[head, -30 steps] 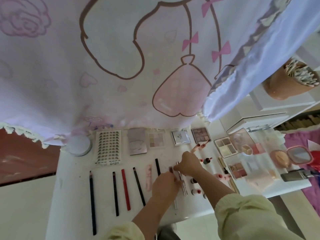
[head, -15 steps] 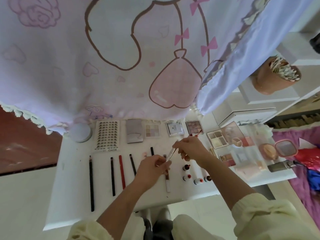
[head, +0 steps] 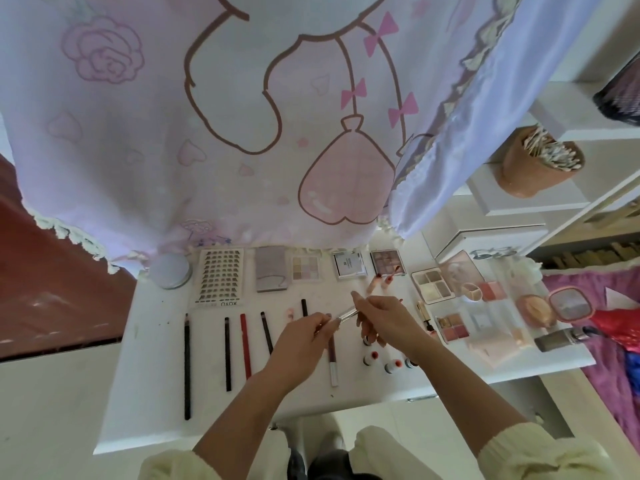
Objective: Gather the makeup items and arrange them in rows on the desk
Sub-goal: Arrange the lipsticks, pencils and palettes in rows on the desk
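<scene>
Your desk (head: 149,393) fills the lower middle of the frame, with a curtain (head: 173,133) hanging behind its far edge. Along that far edge, from left to right, lie a round jar (head: 170,270), a lash card (head: 220,280), a compact (head: 272,273), a palette (head: 306,269), a square case (head: 349,265) and another palette (head: 387,262). Nearer you, on the left half, a row of pencils (head: 227,353) lies side by side, pointing away from you. Your left hand (head: 304,341) and right hand (head: 384,322) meet over the desk's middle, each pinching an end of a thin stick (head: 346,313). Lower in the frame lie a pen (head: 332,355) and, to its right, small bottles (head: 390,366). A cluster of palettes (head: 432,285) crowds the desk's right end. At upper right a cup of swabs (head: 536,164) sits on a shelf (head: 519,206).
</scene>
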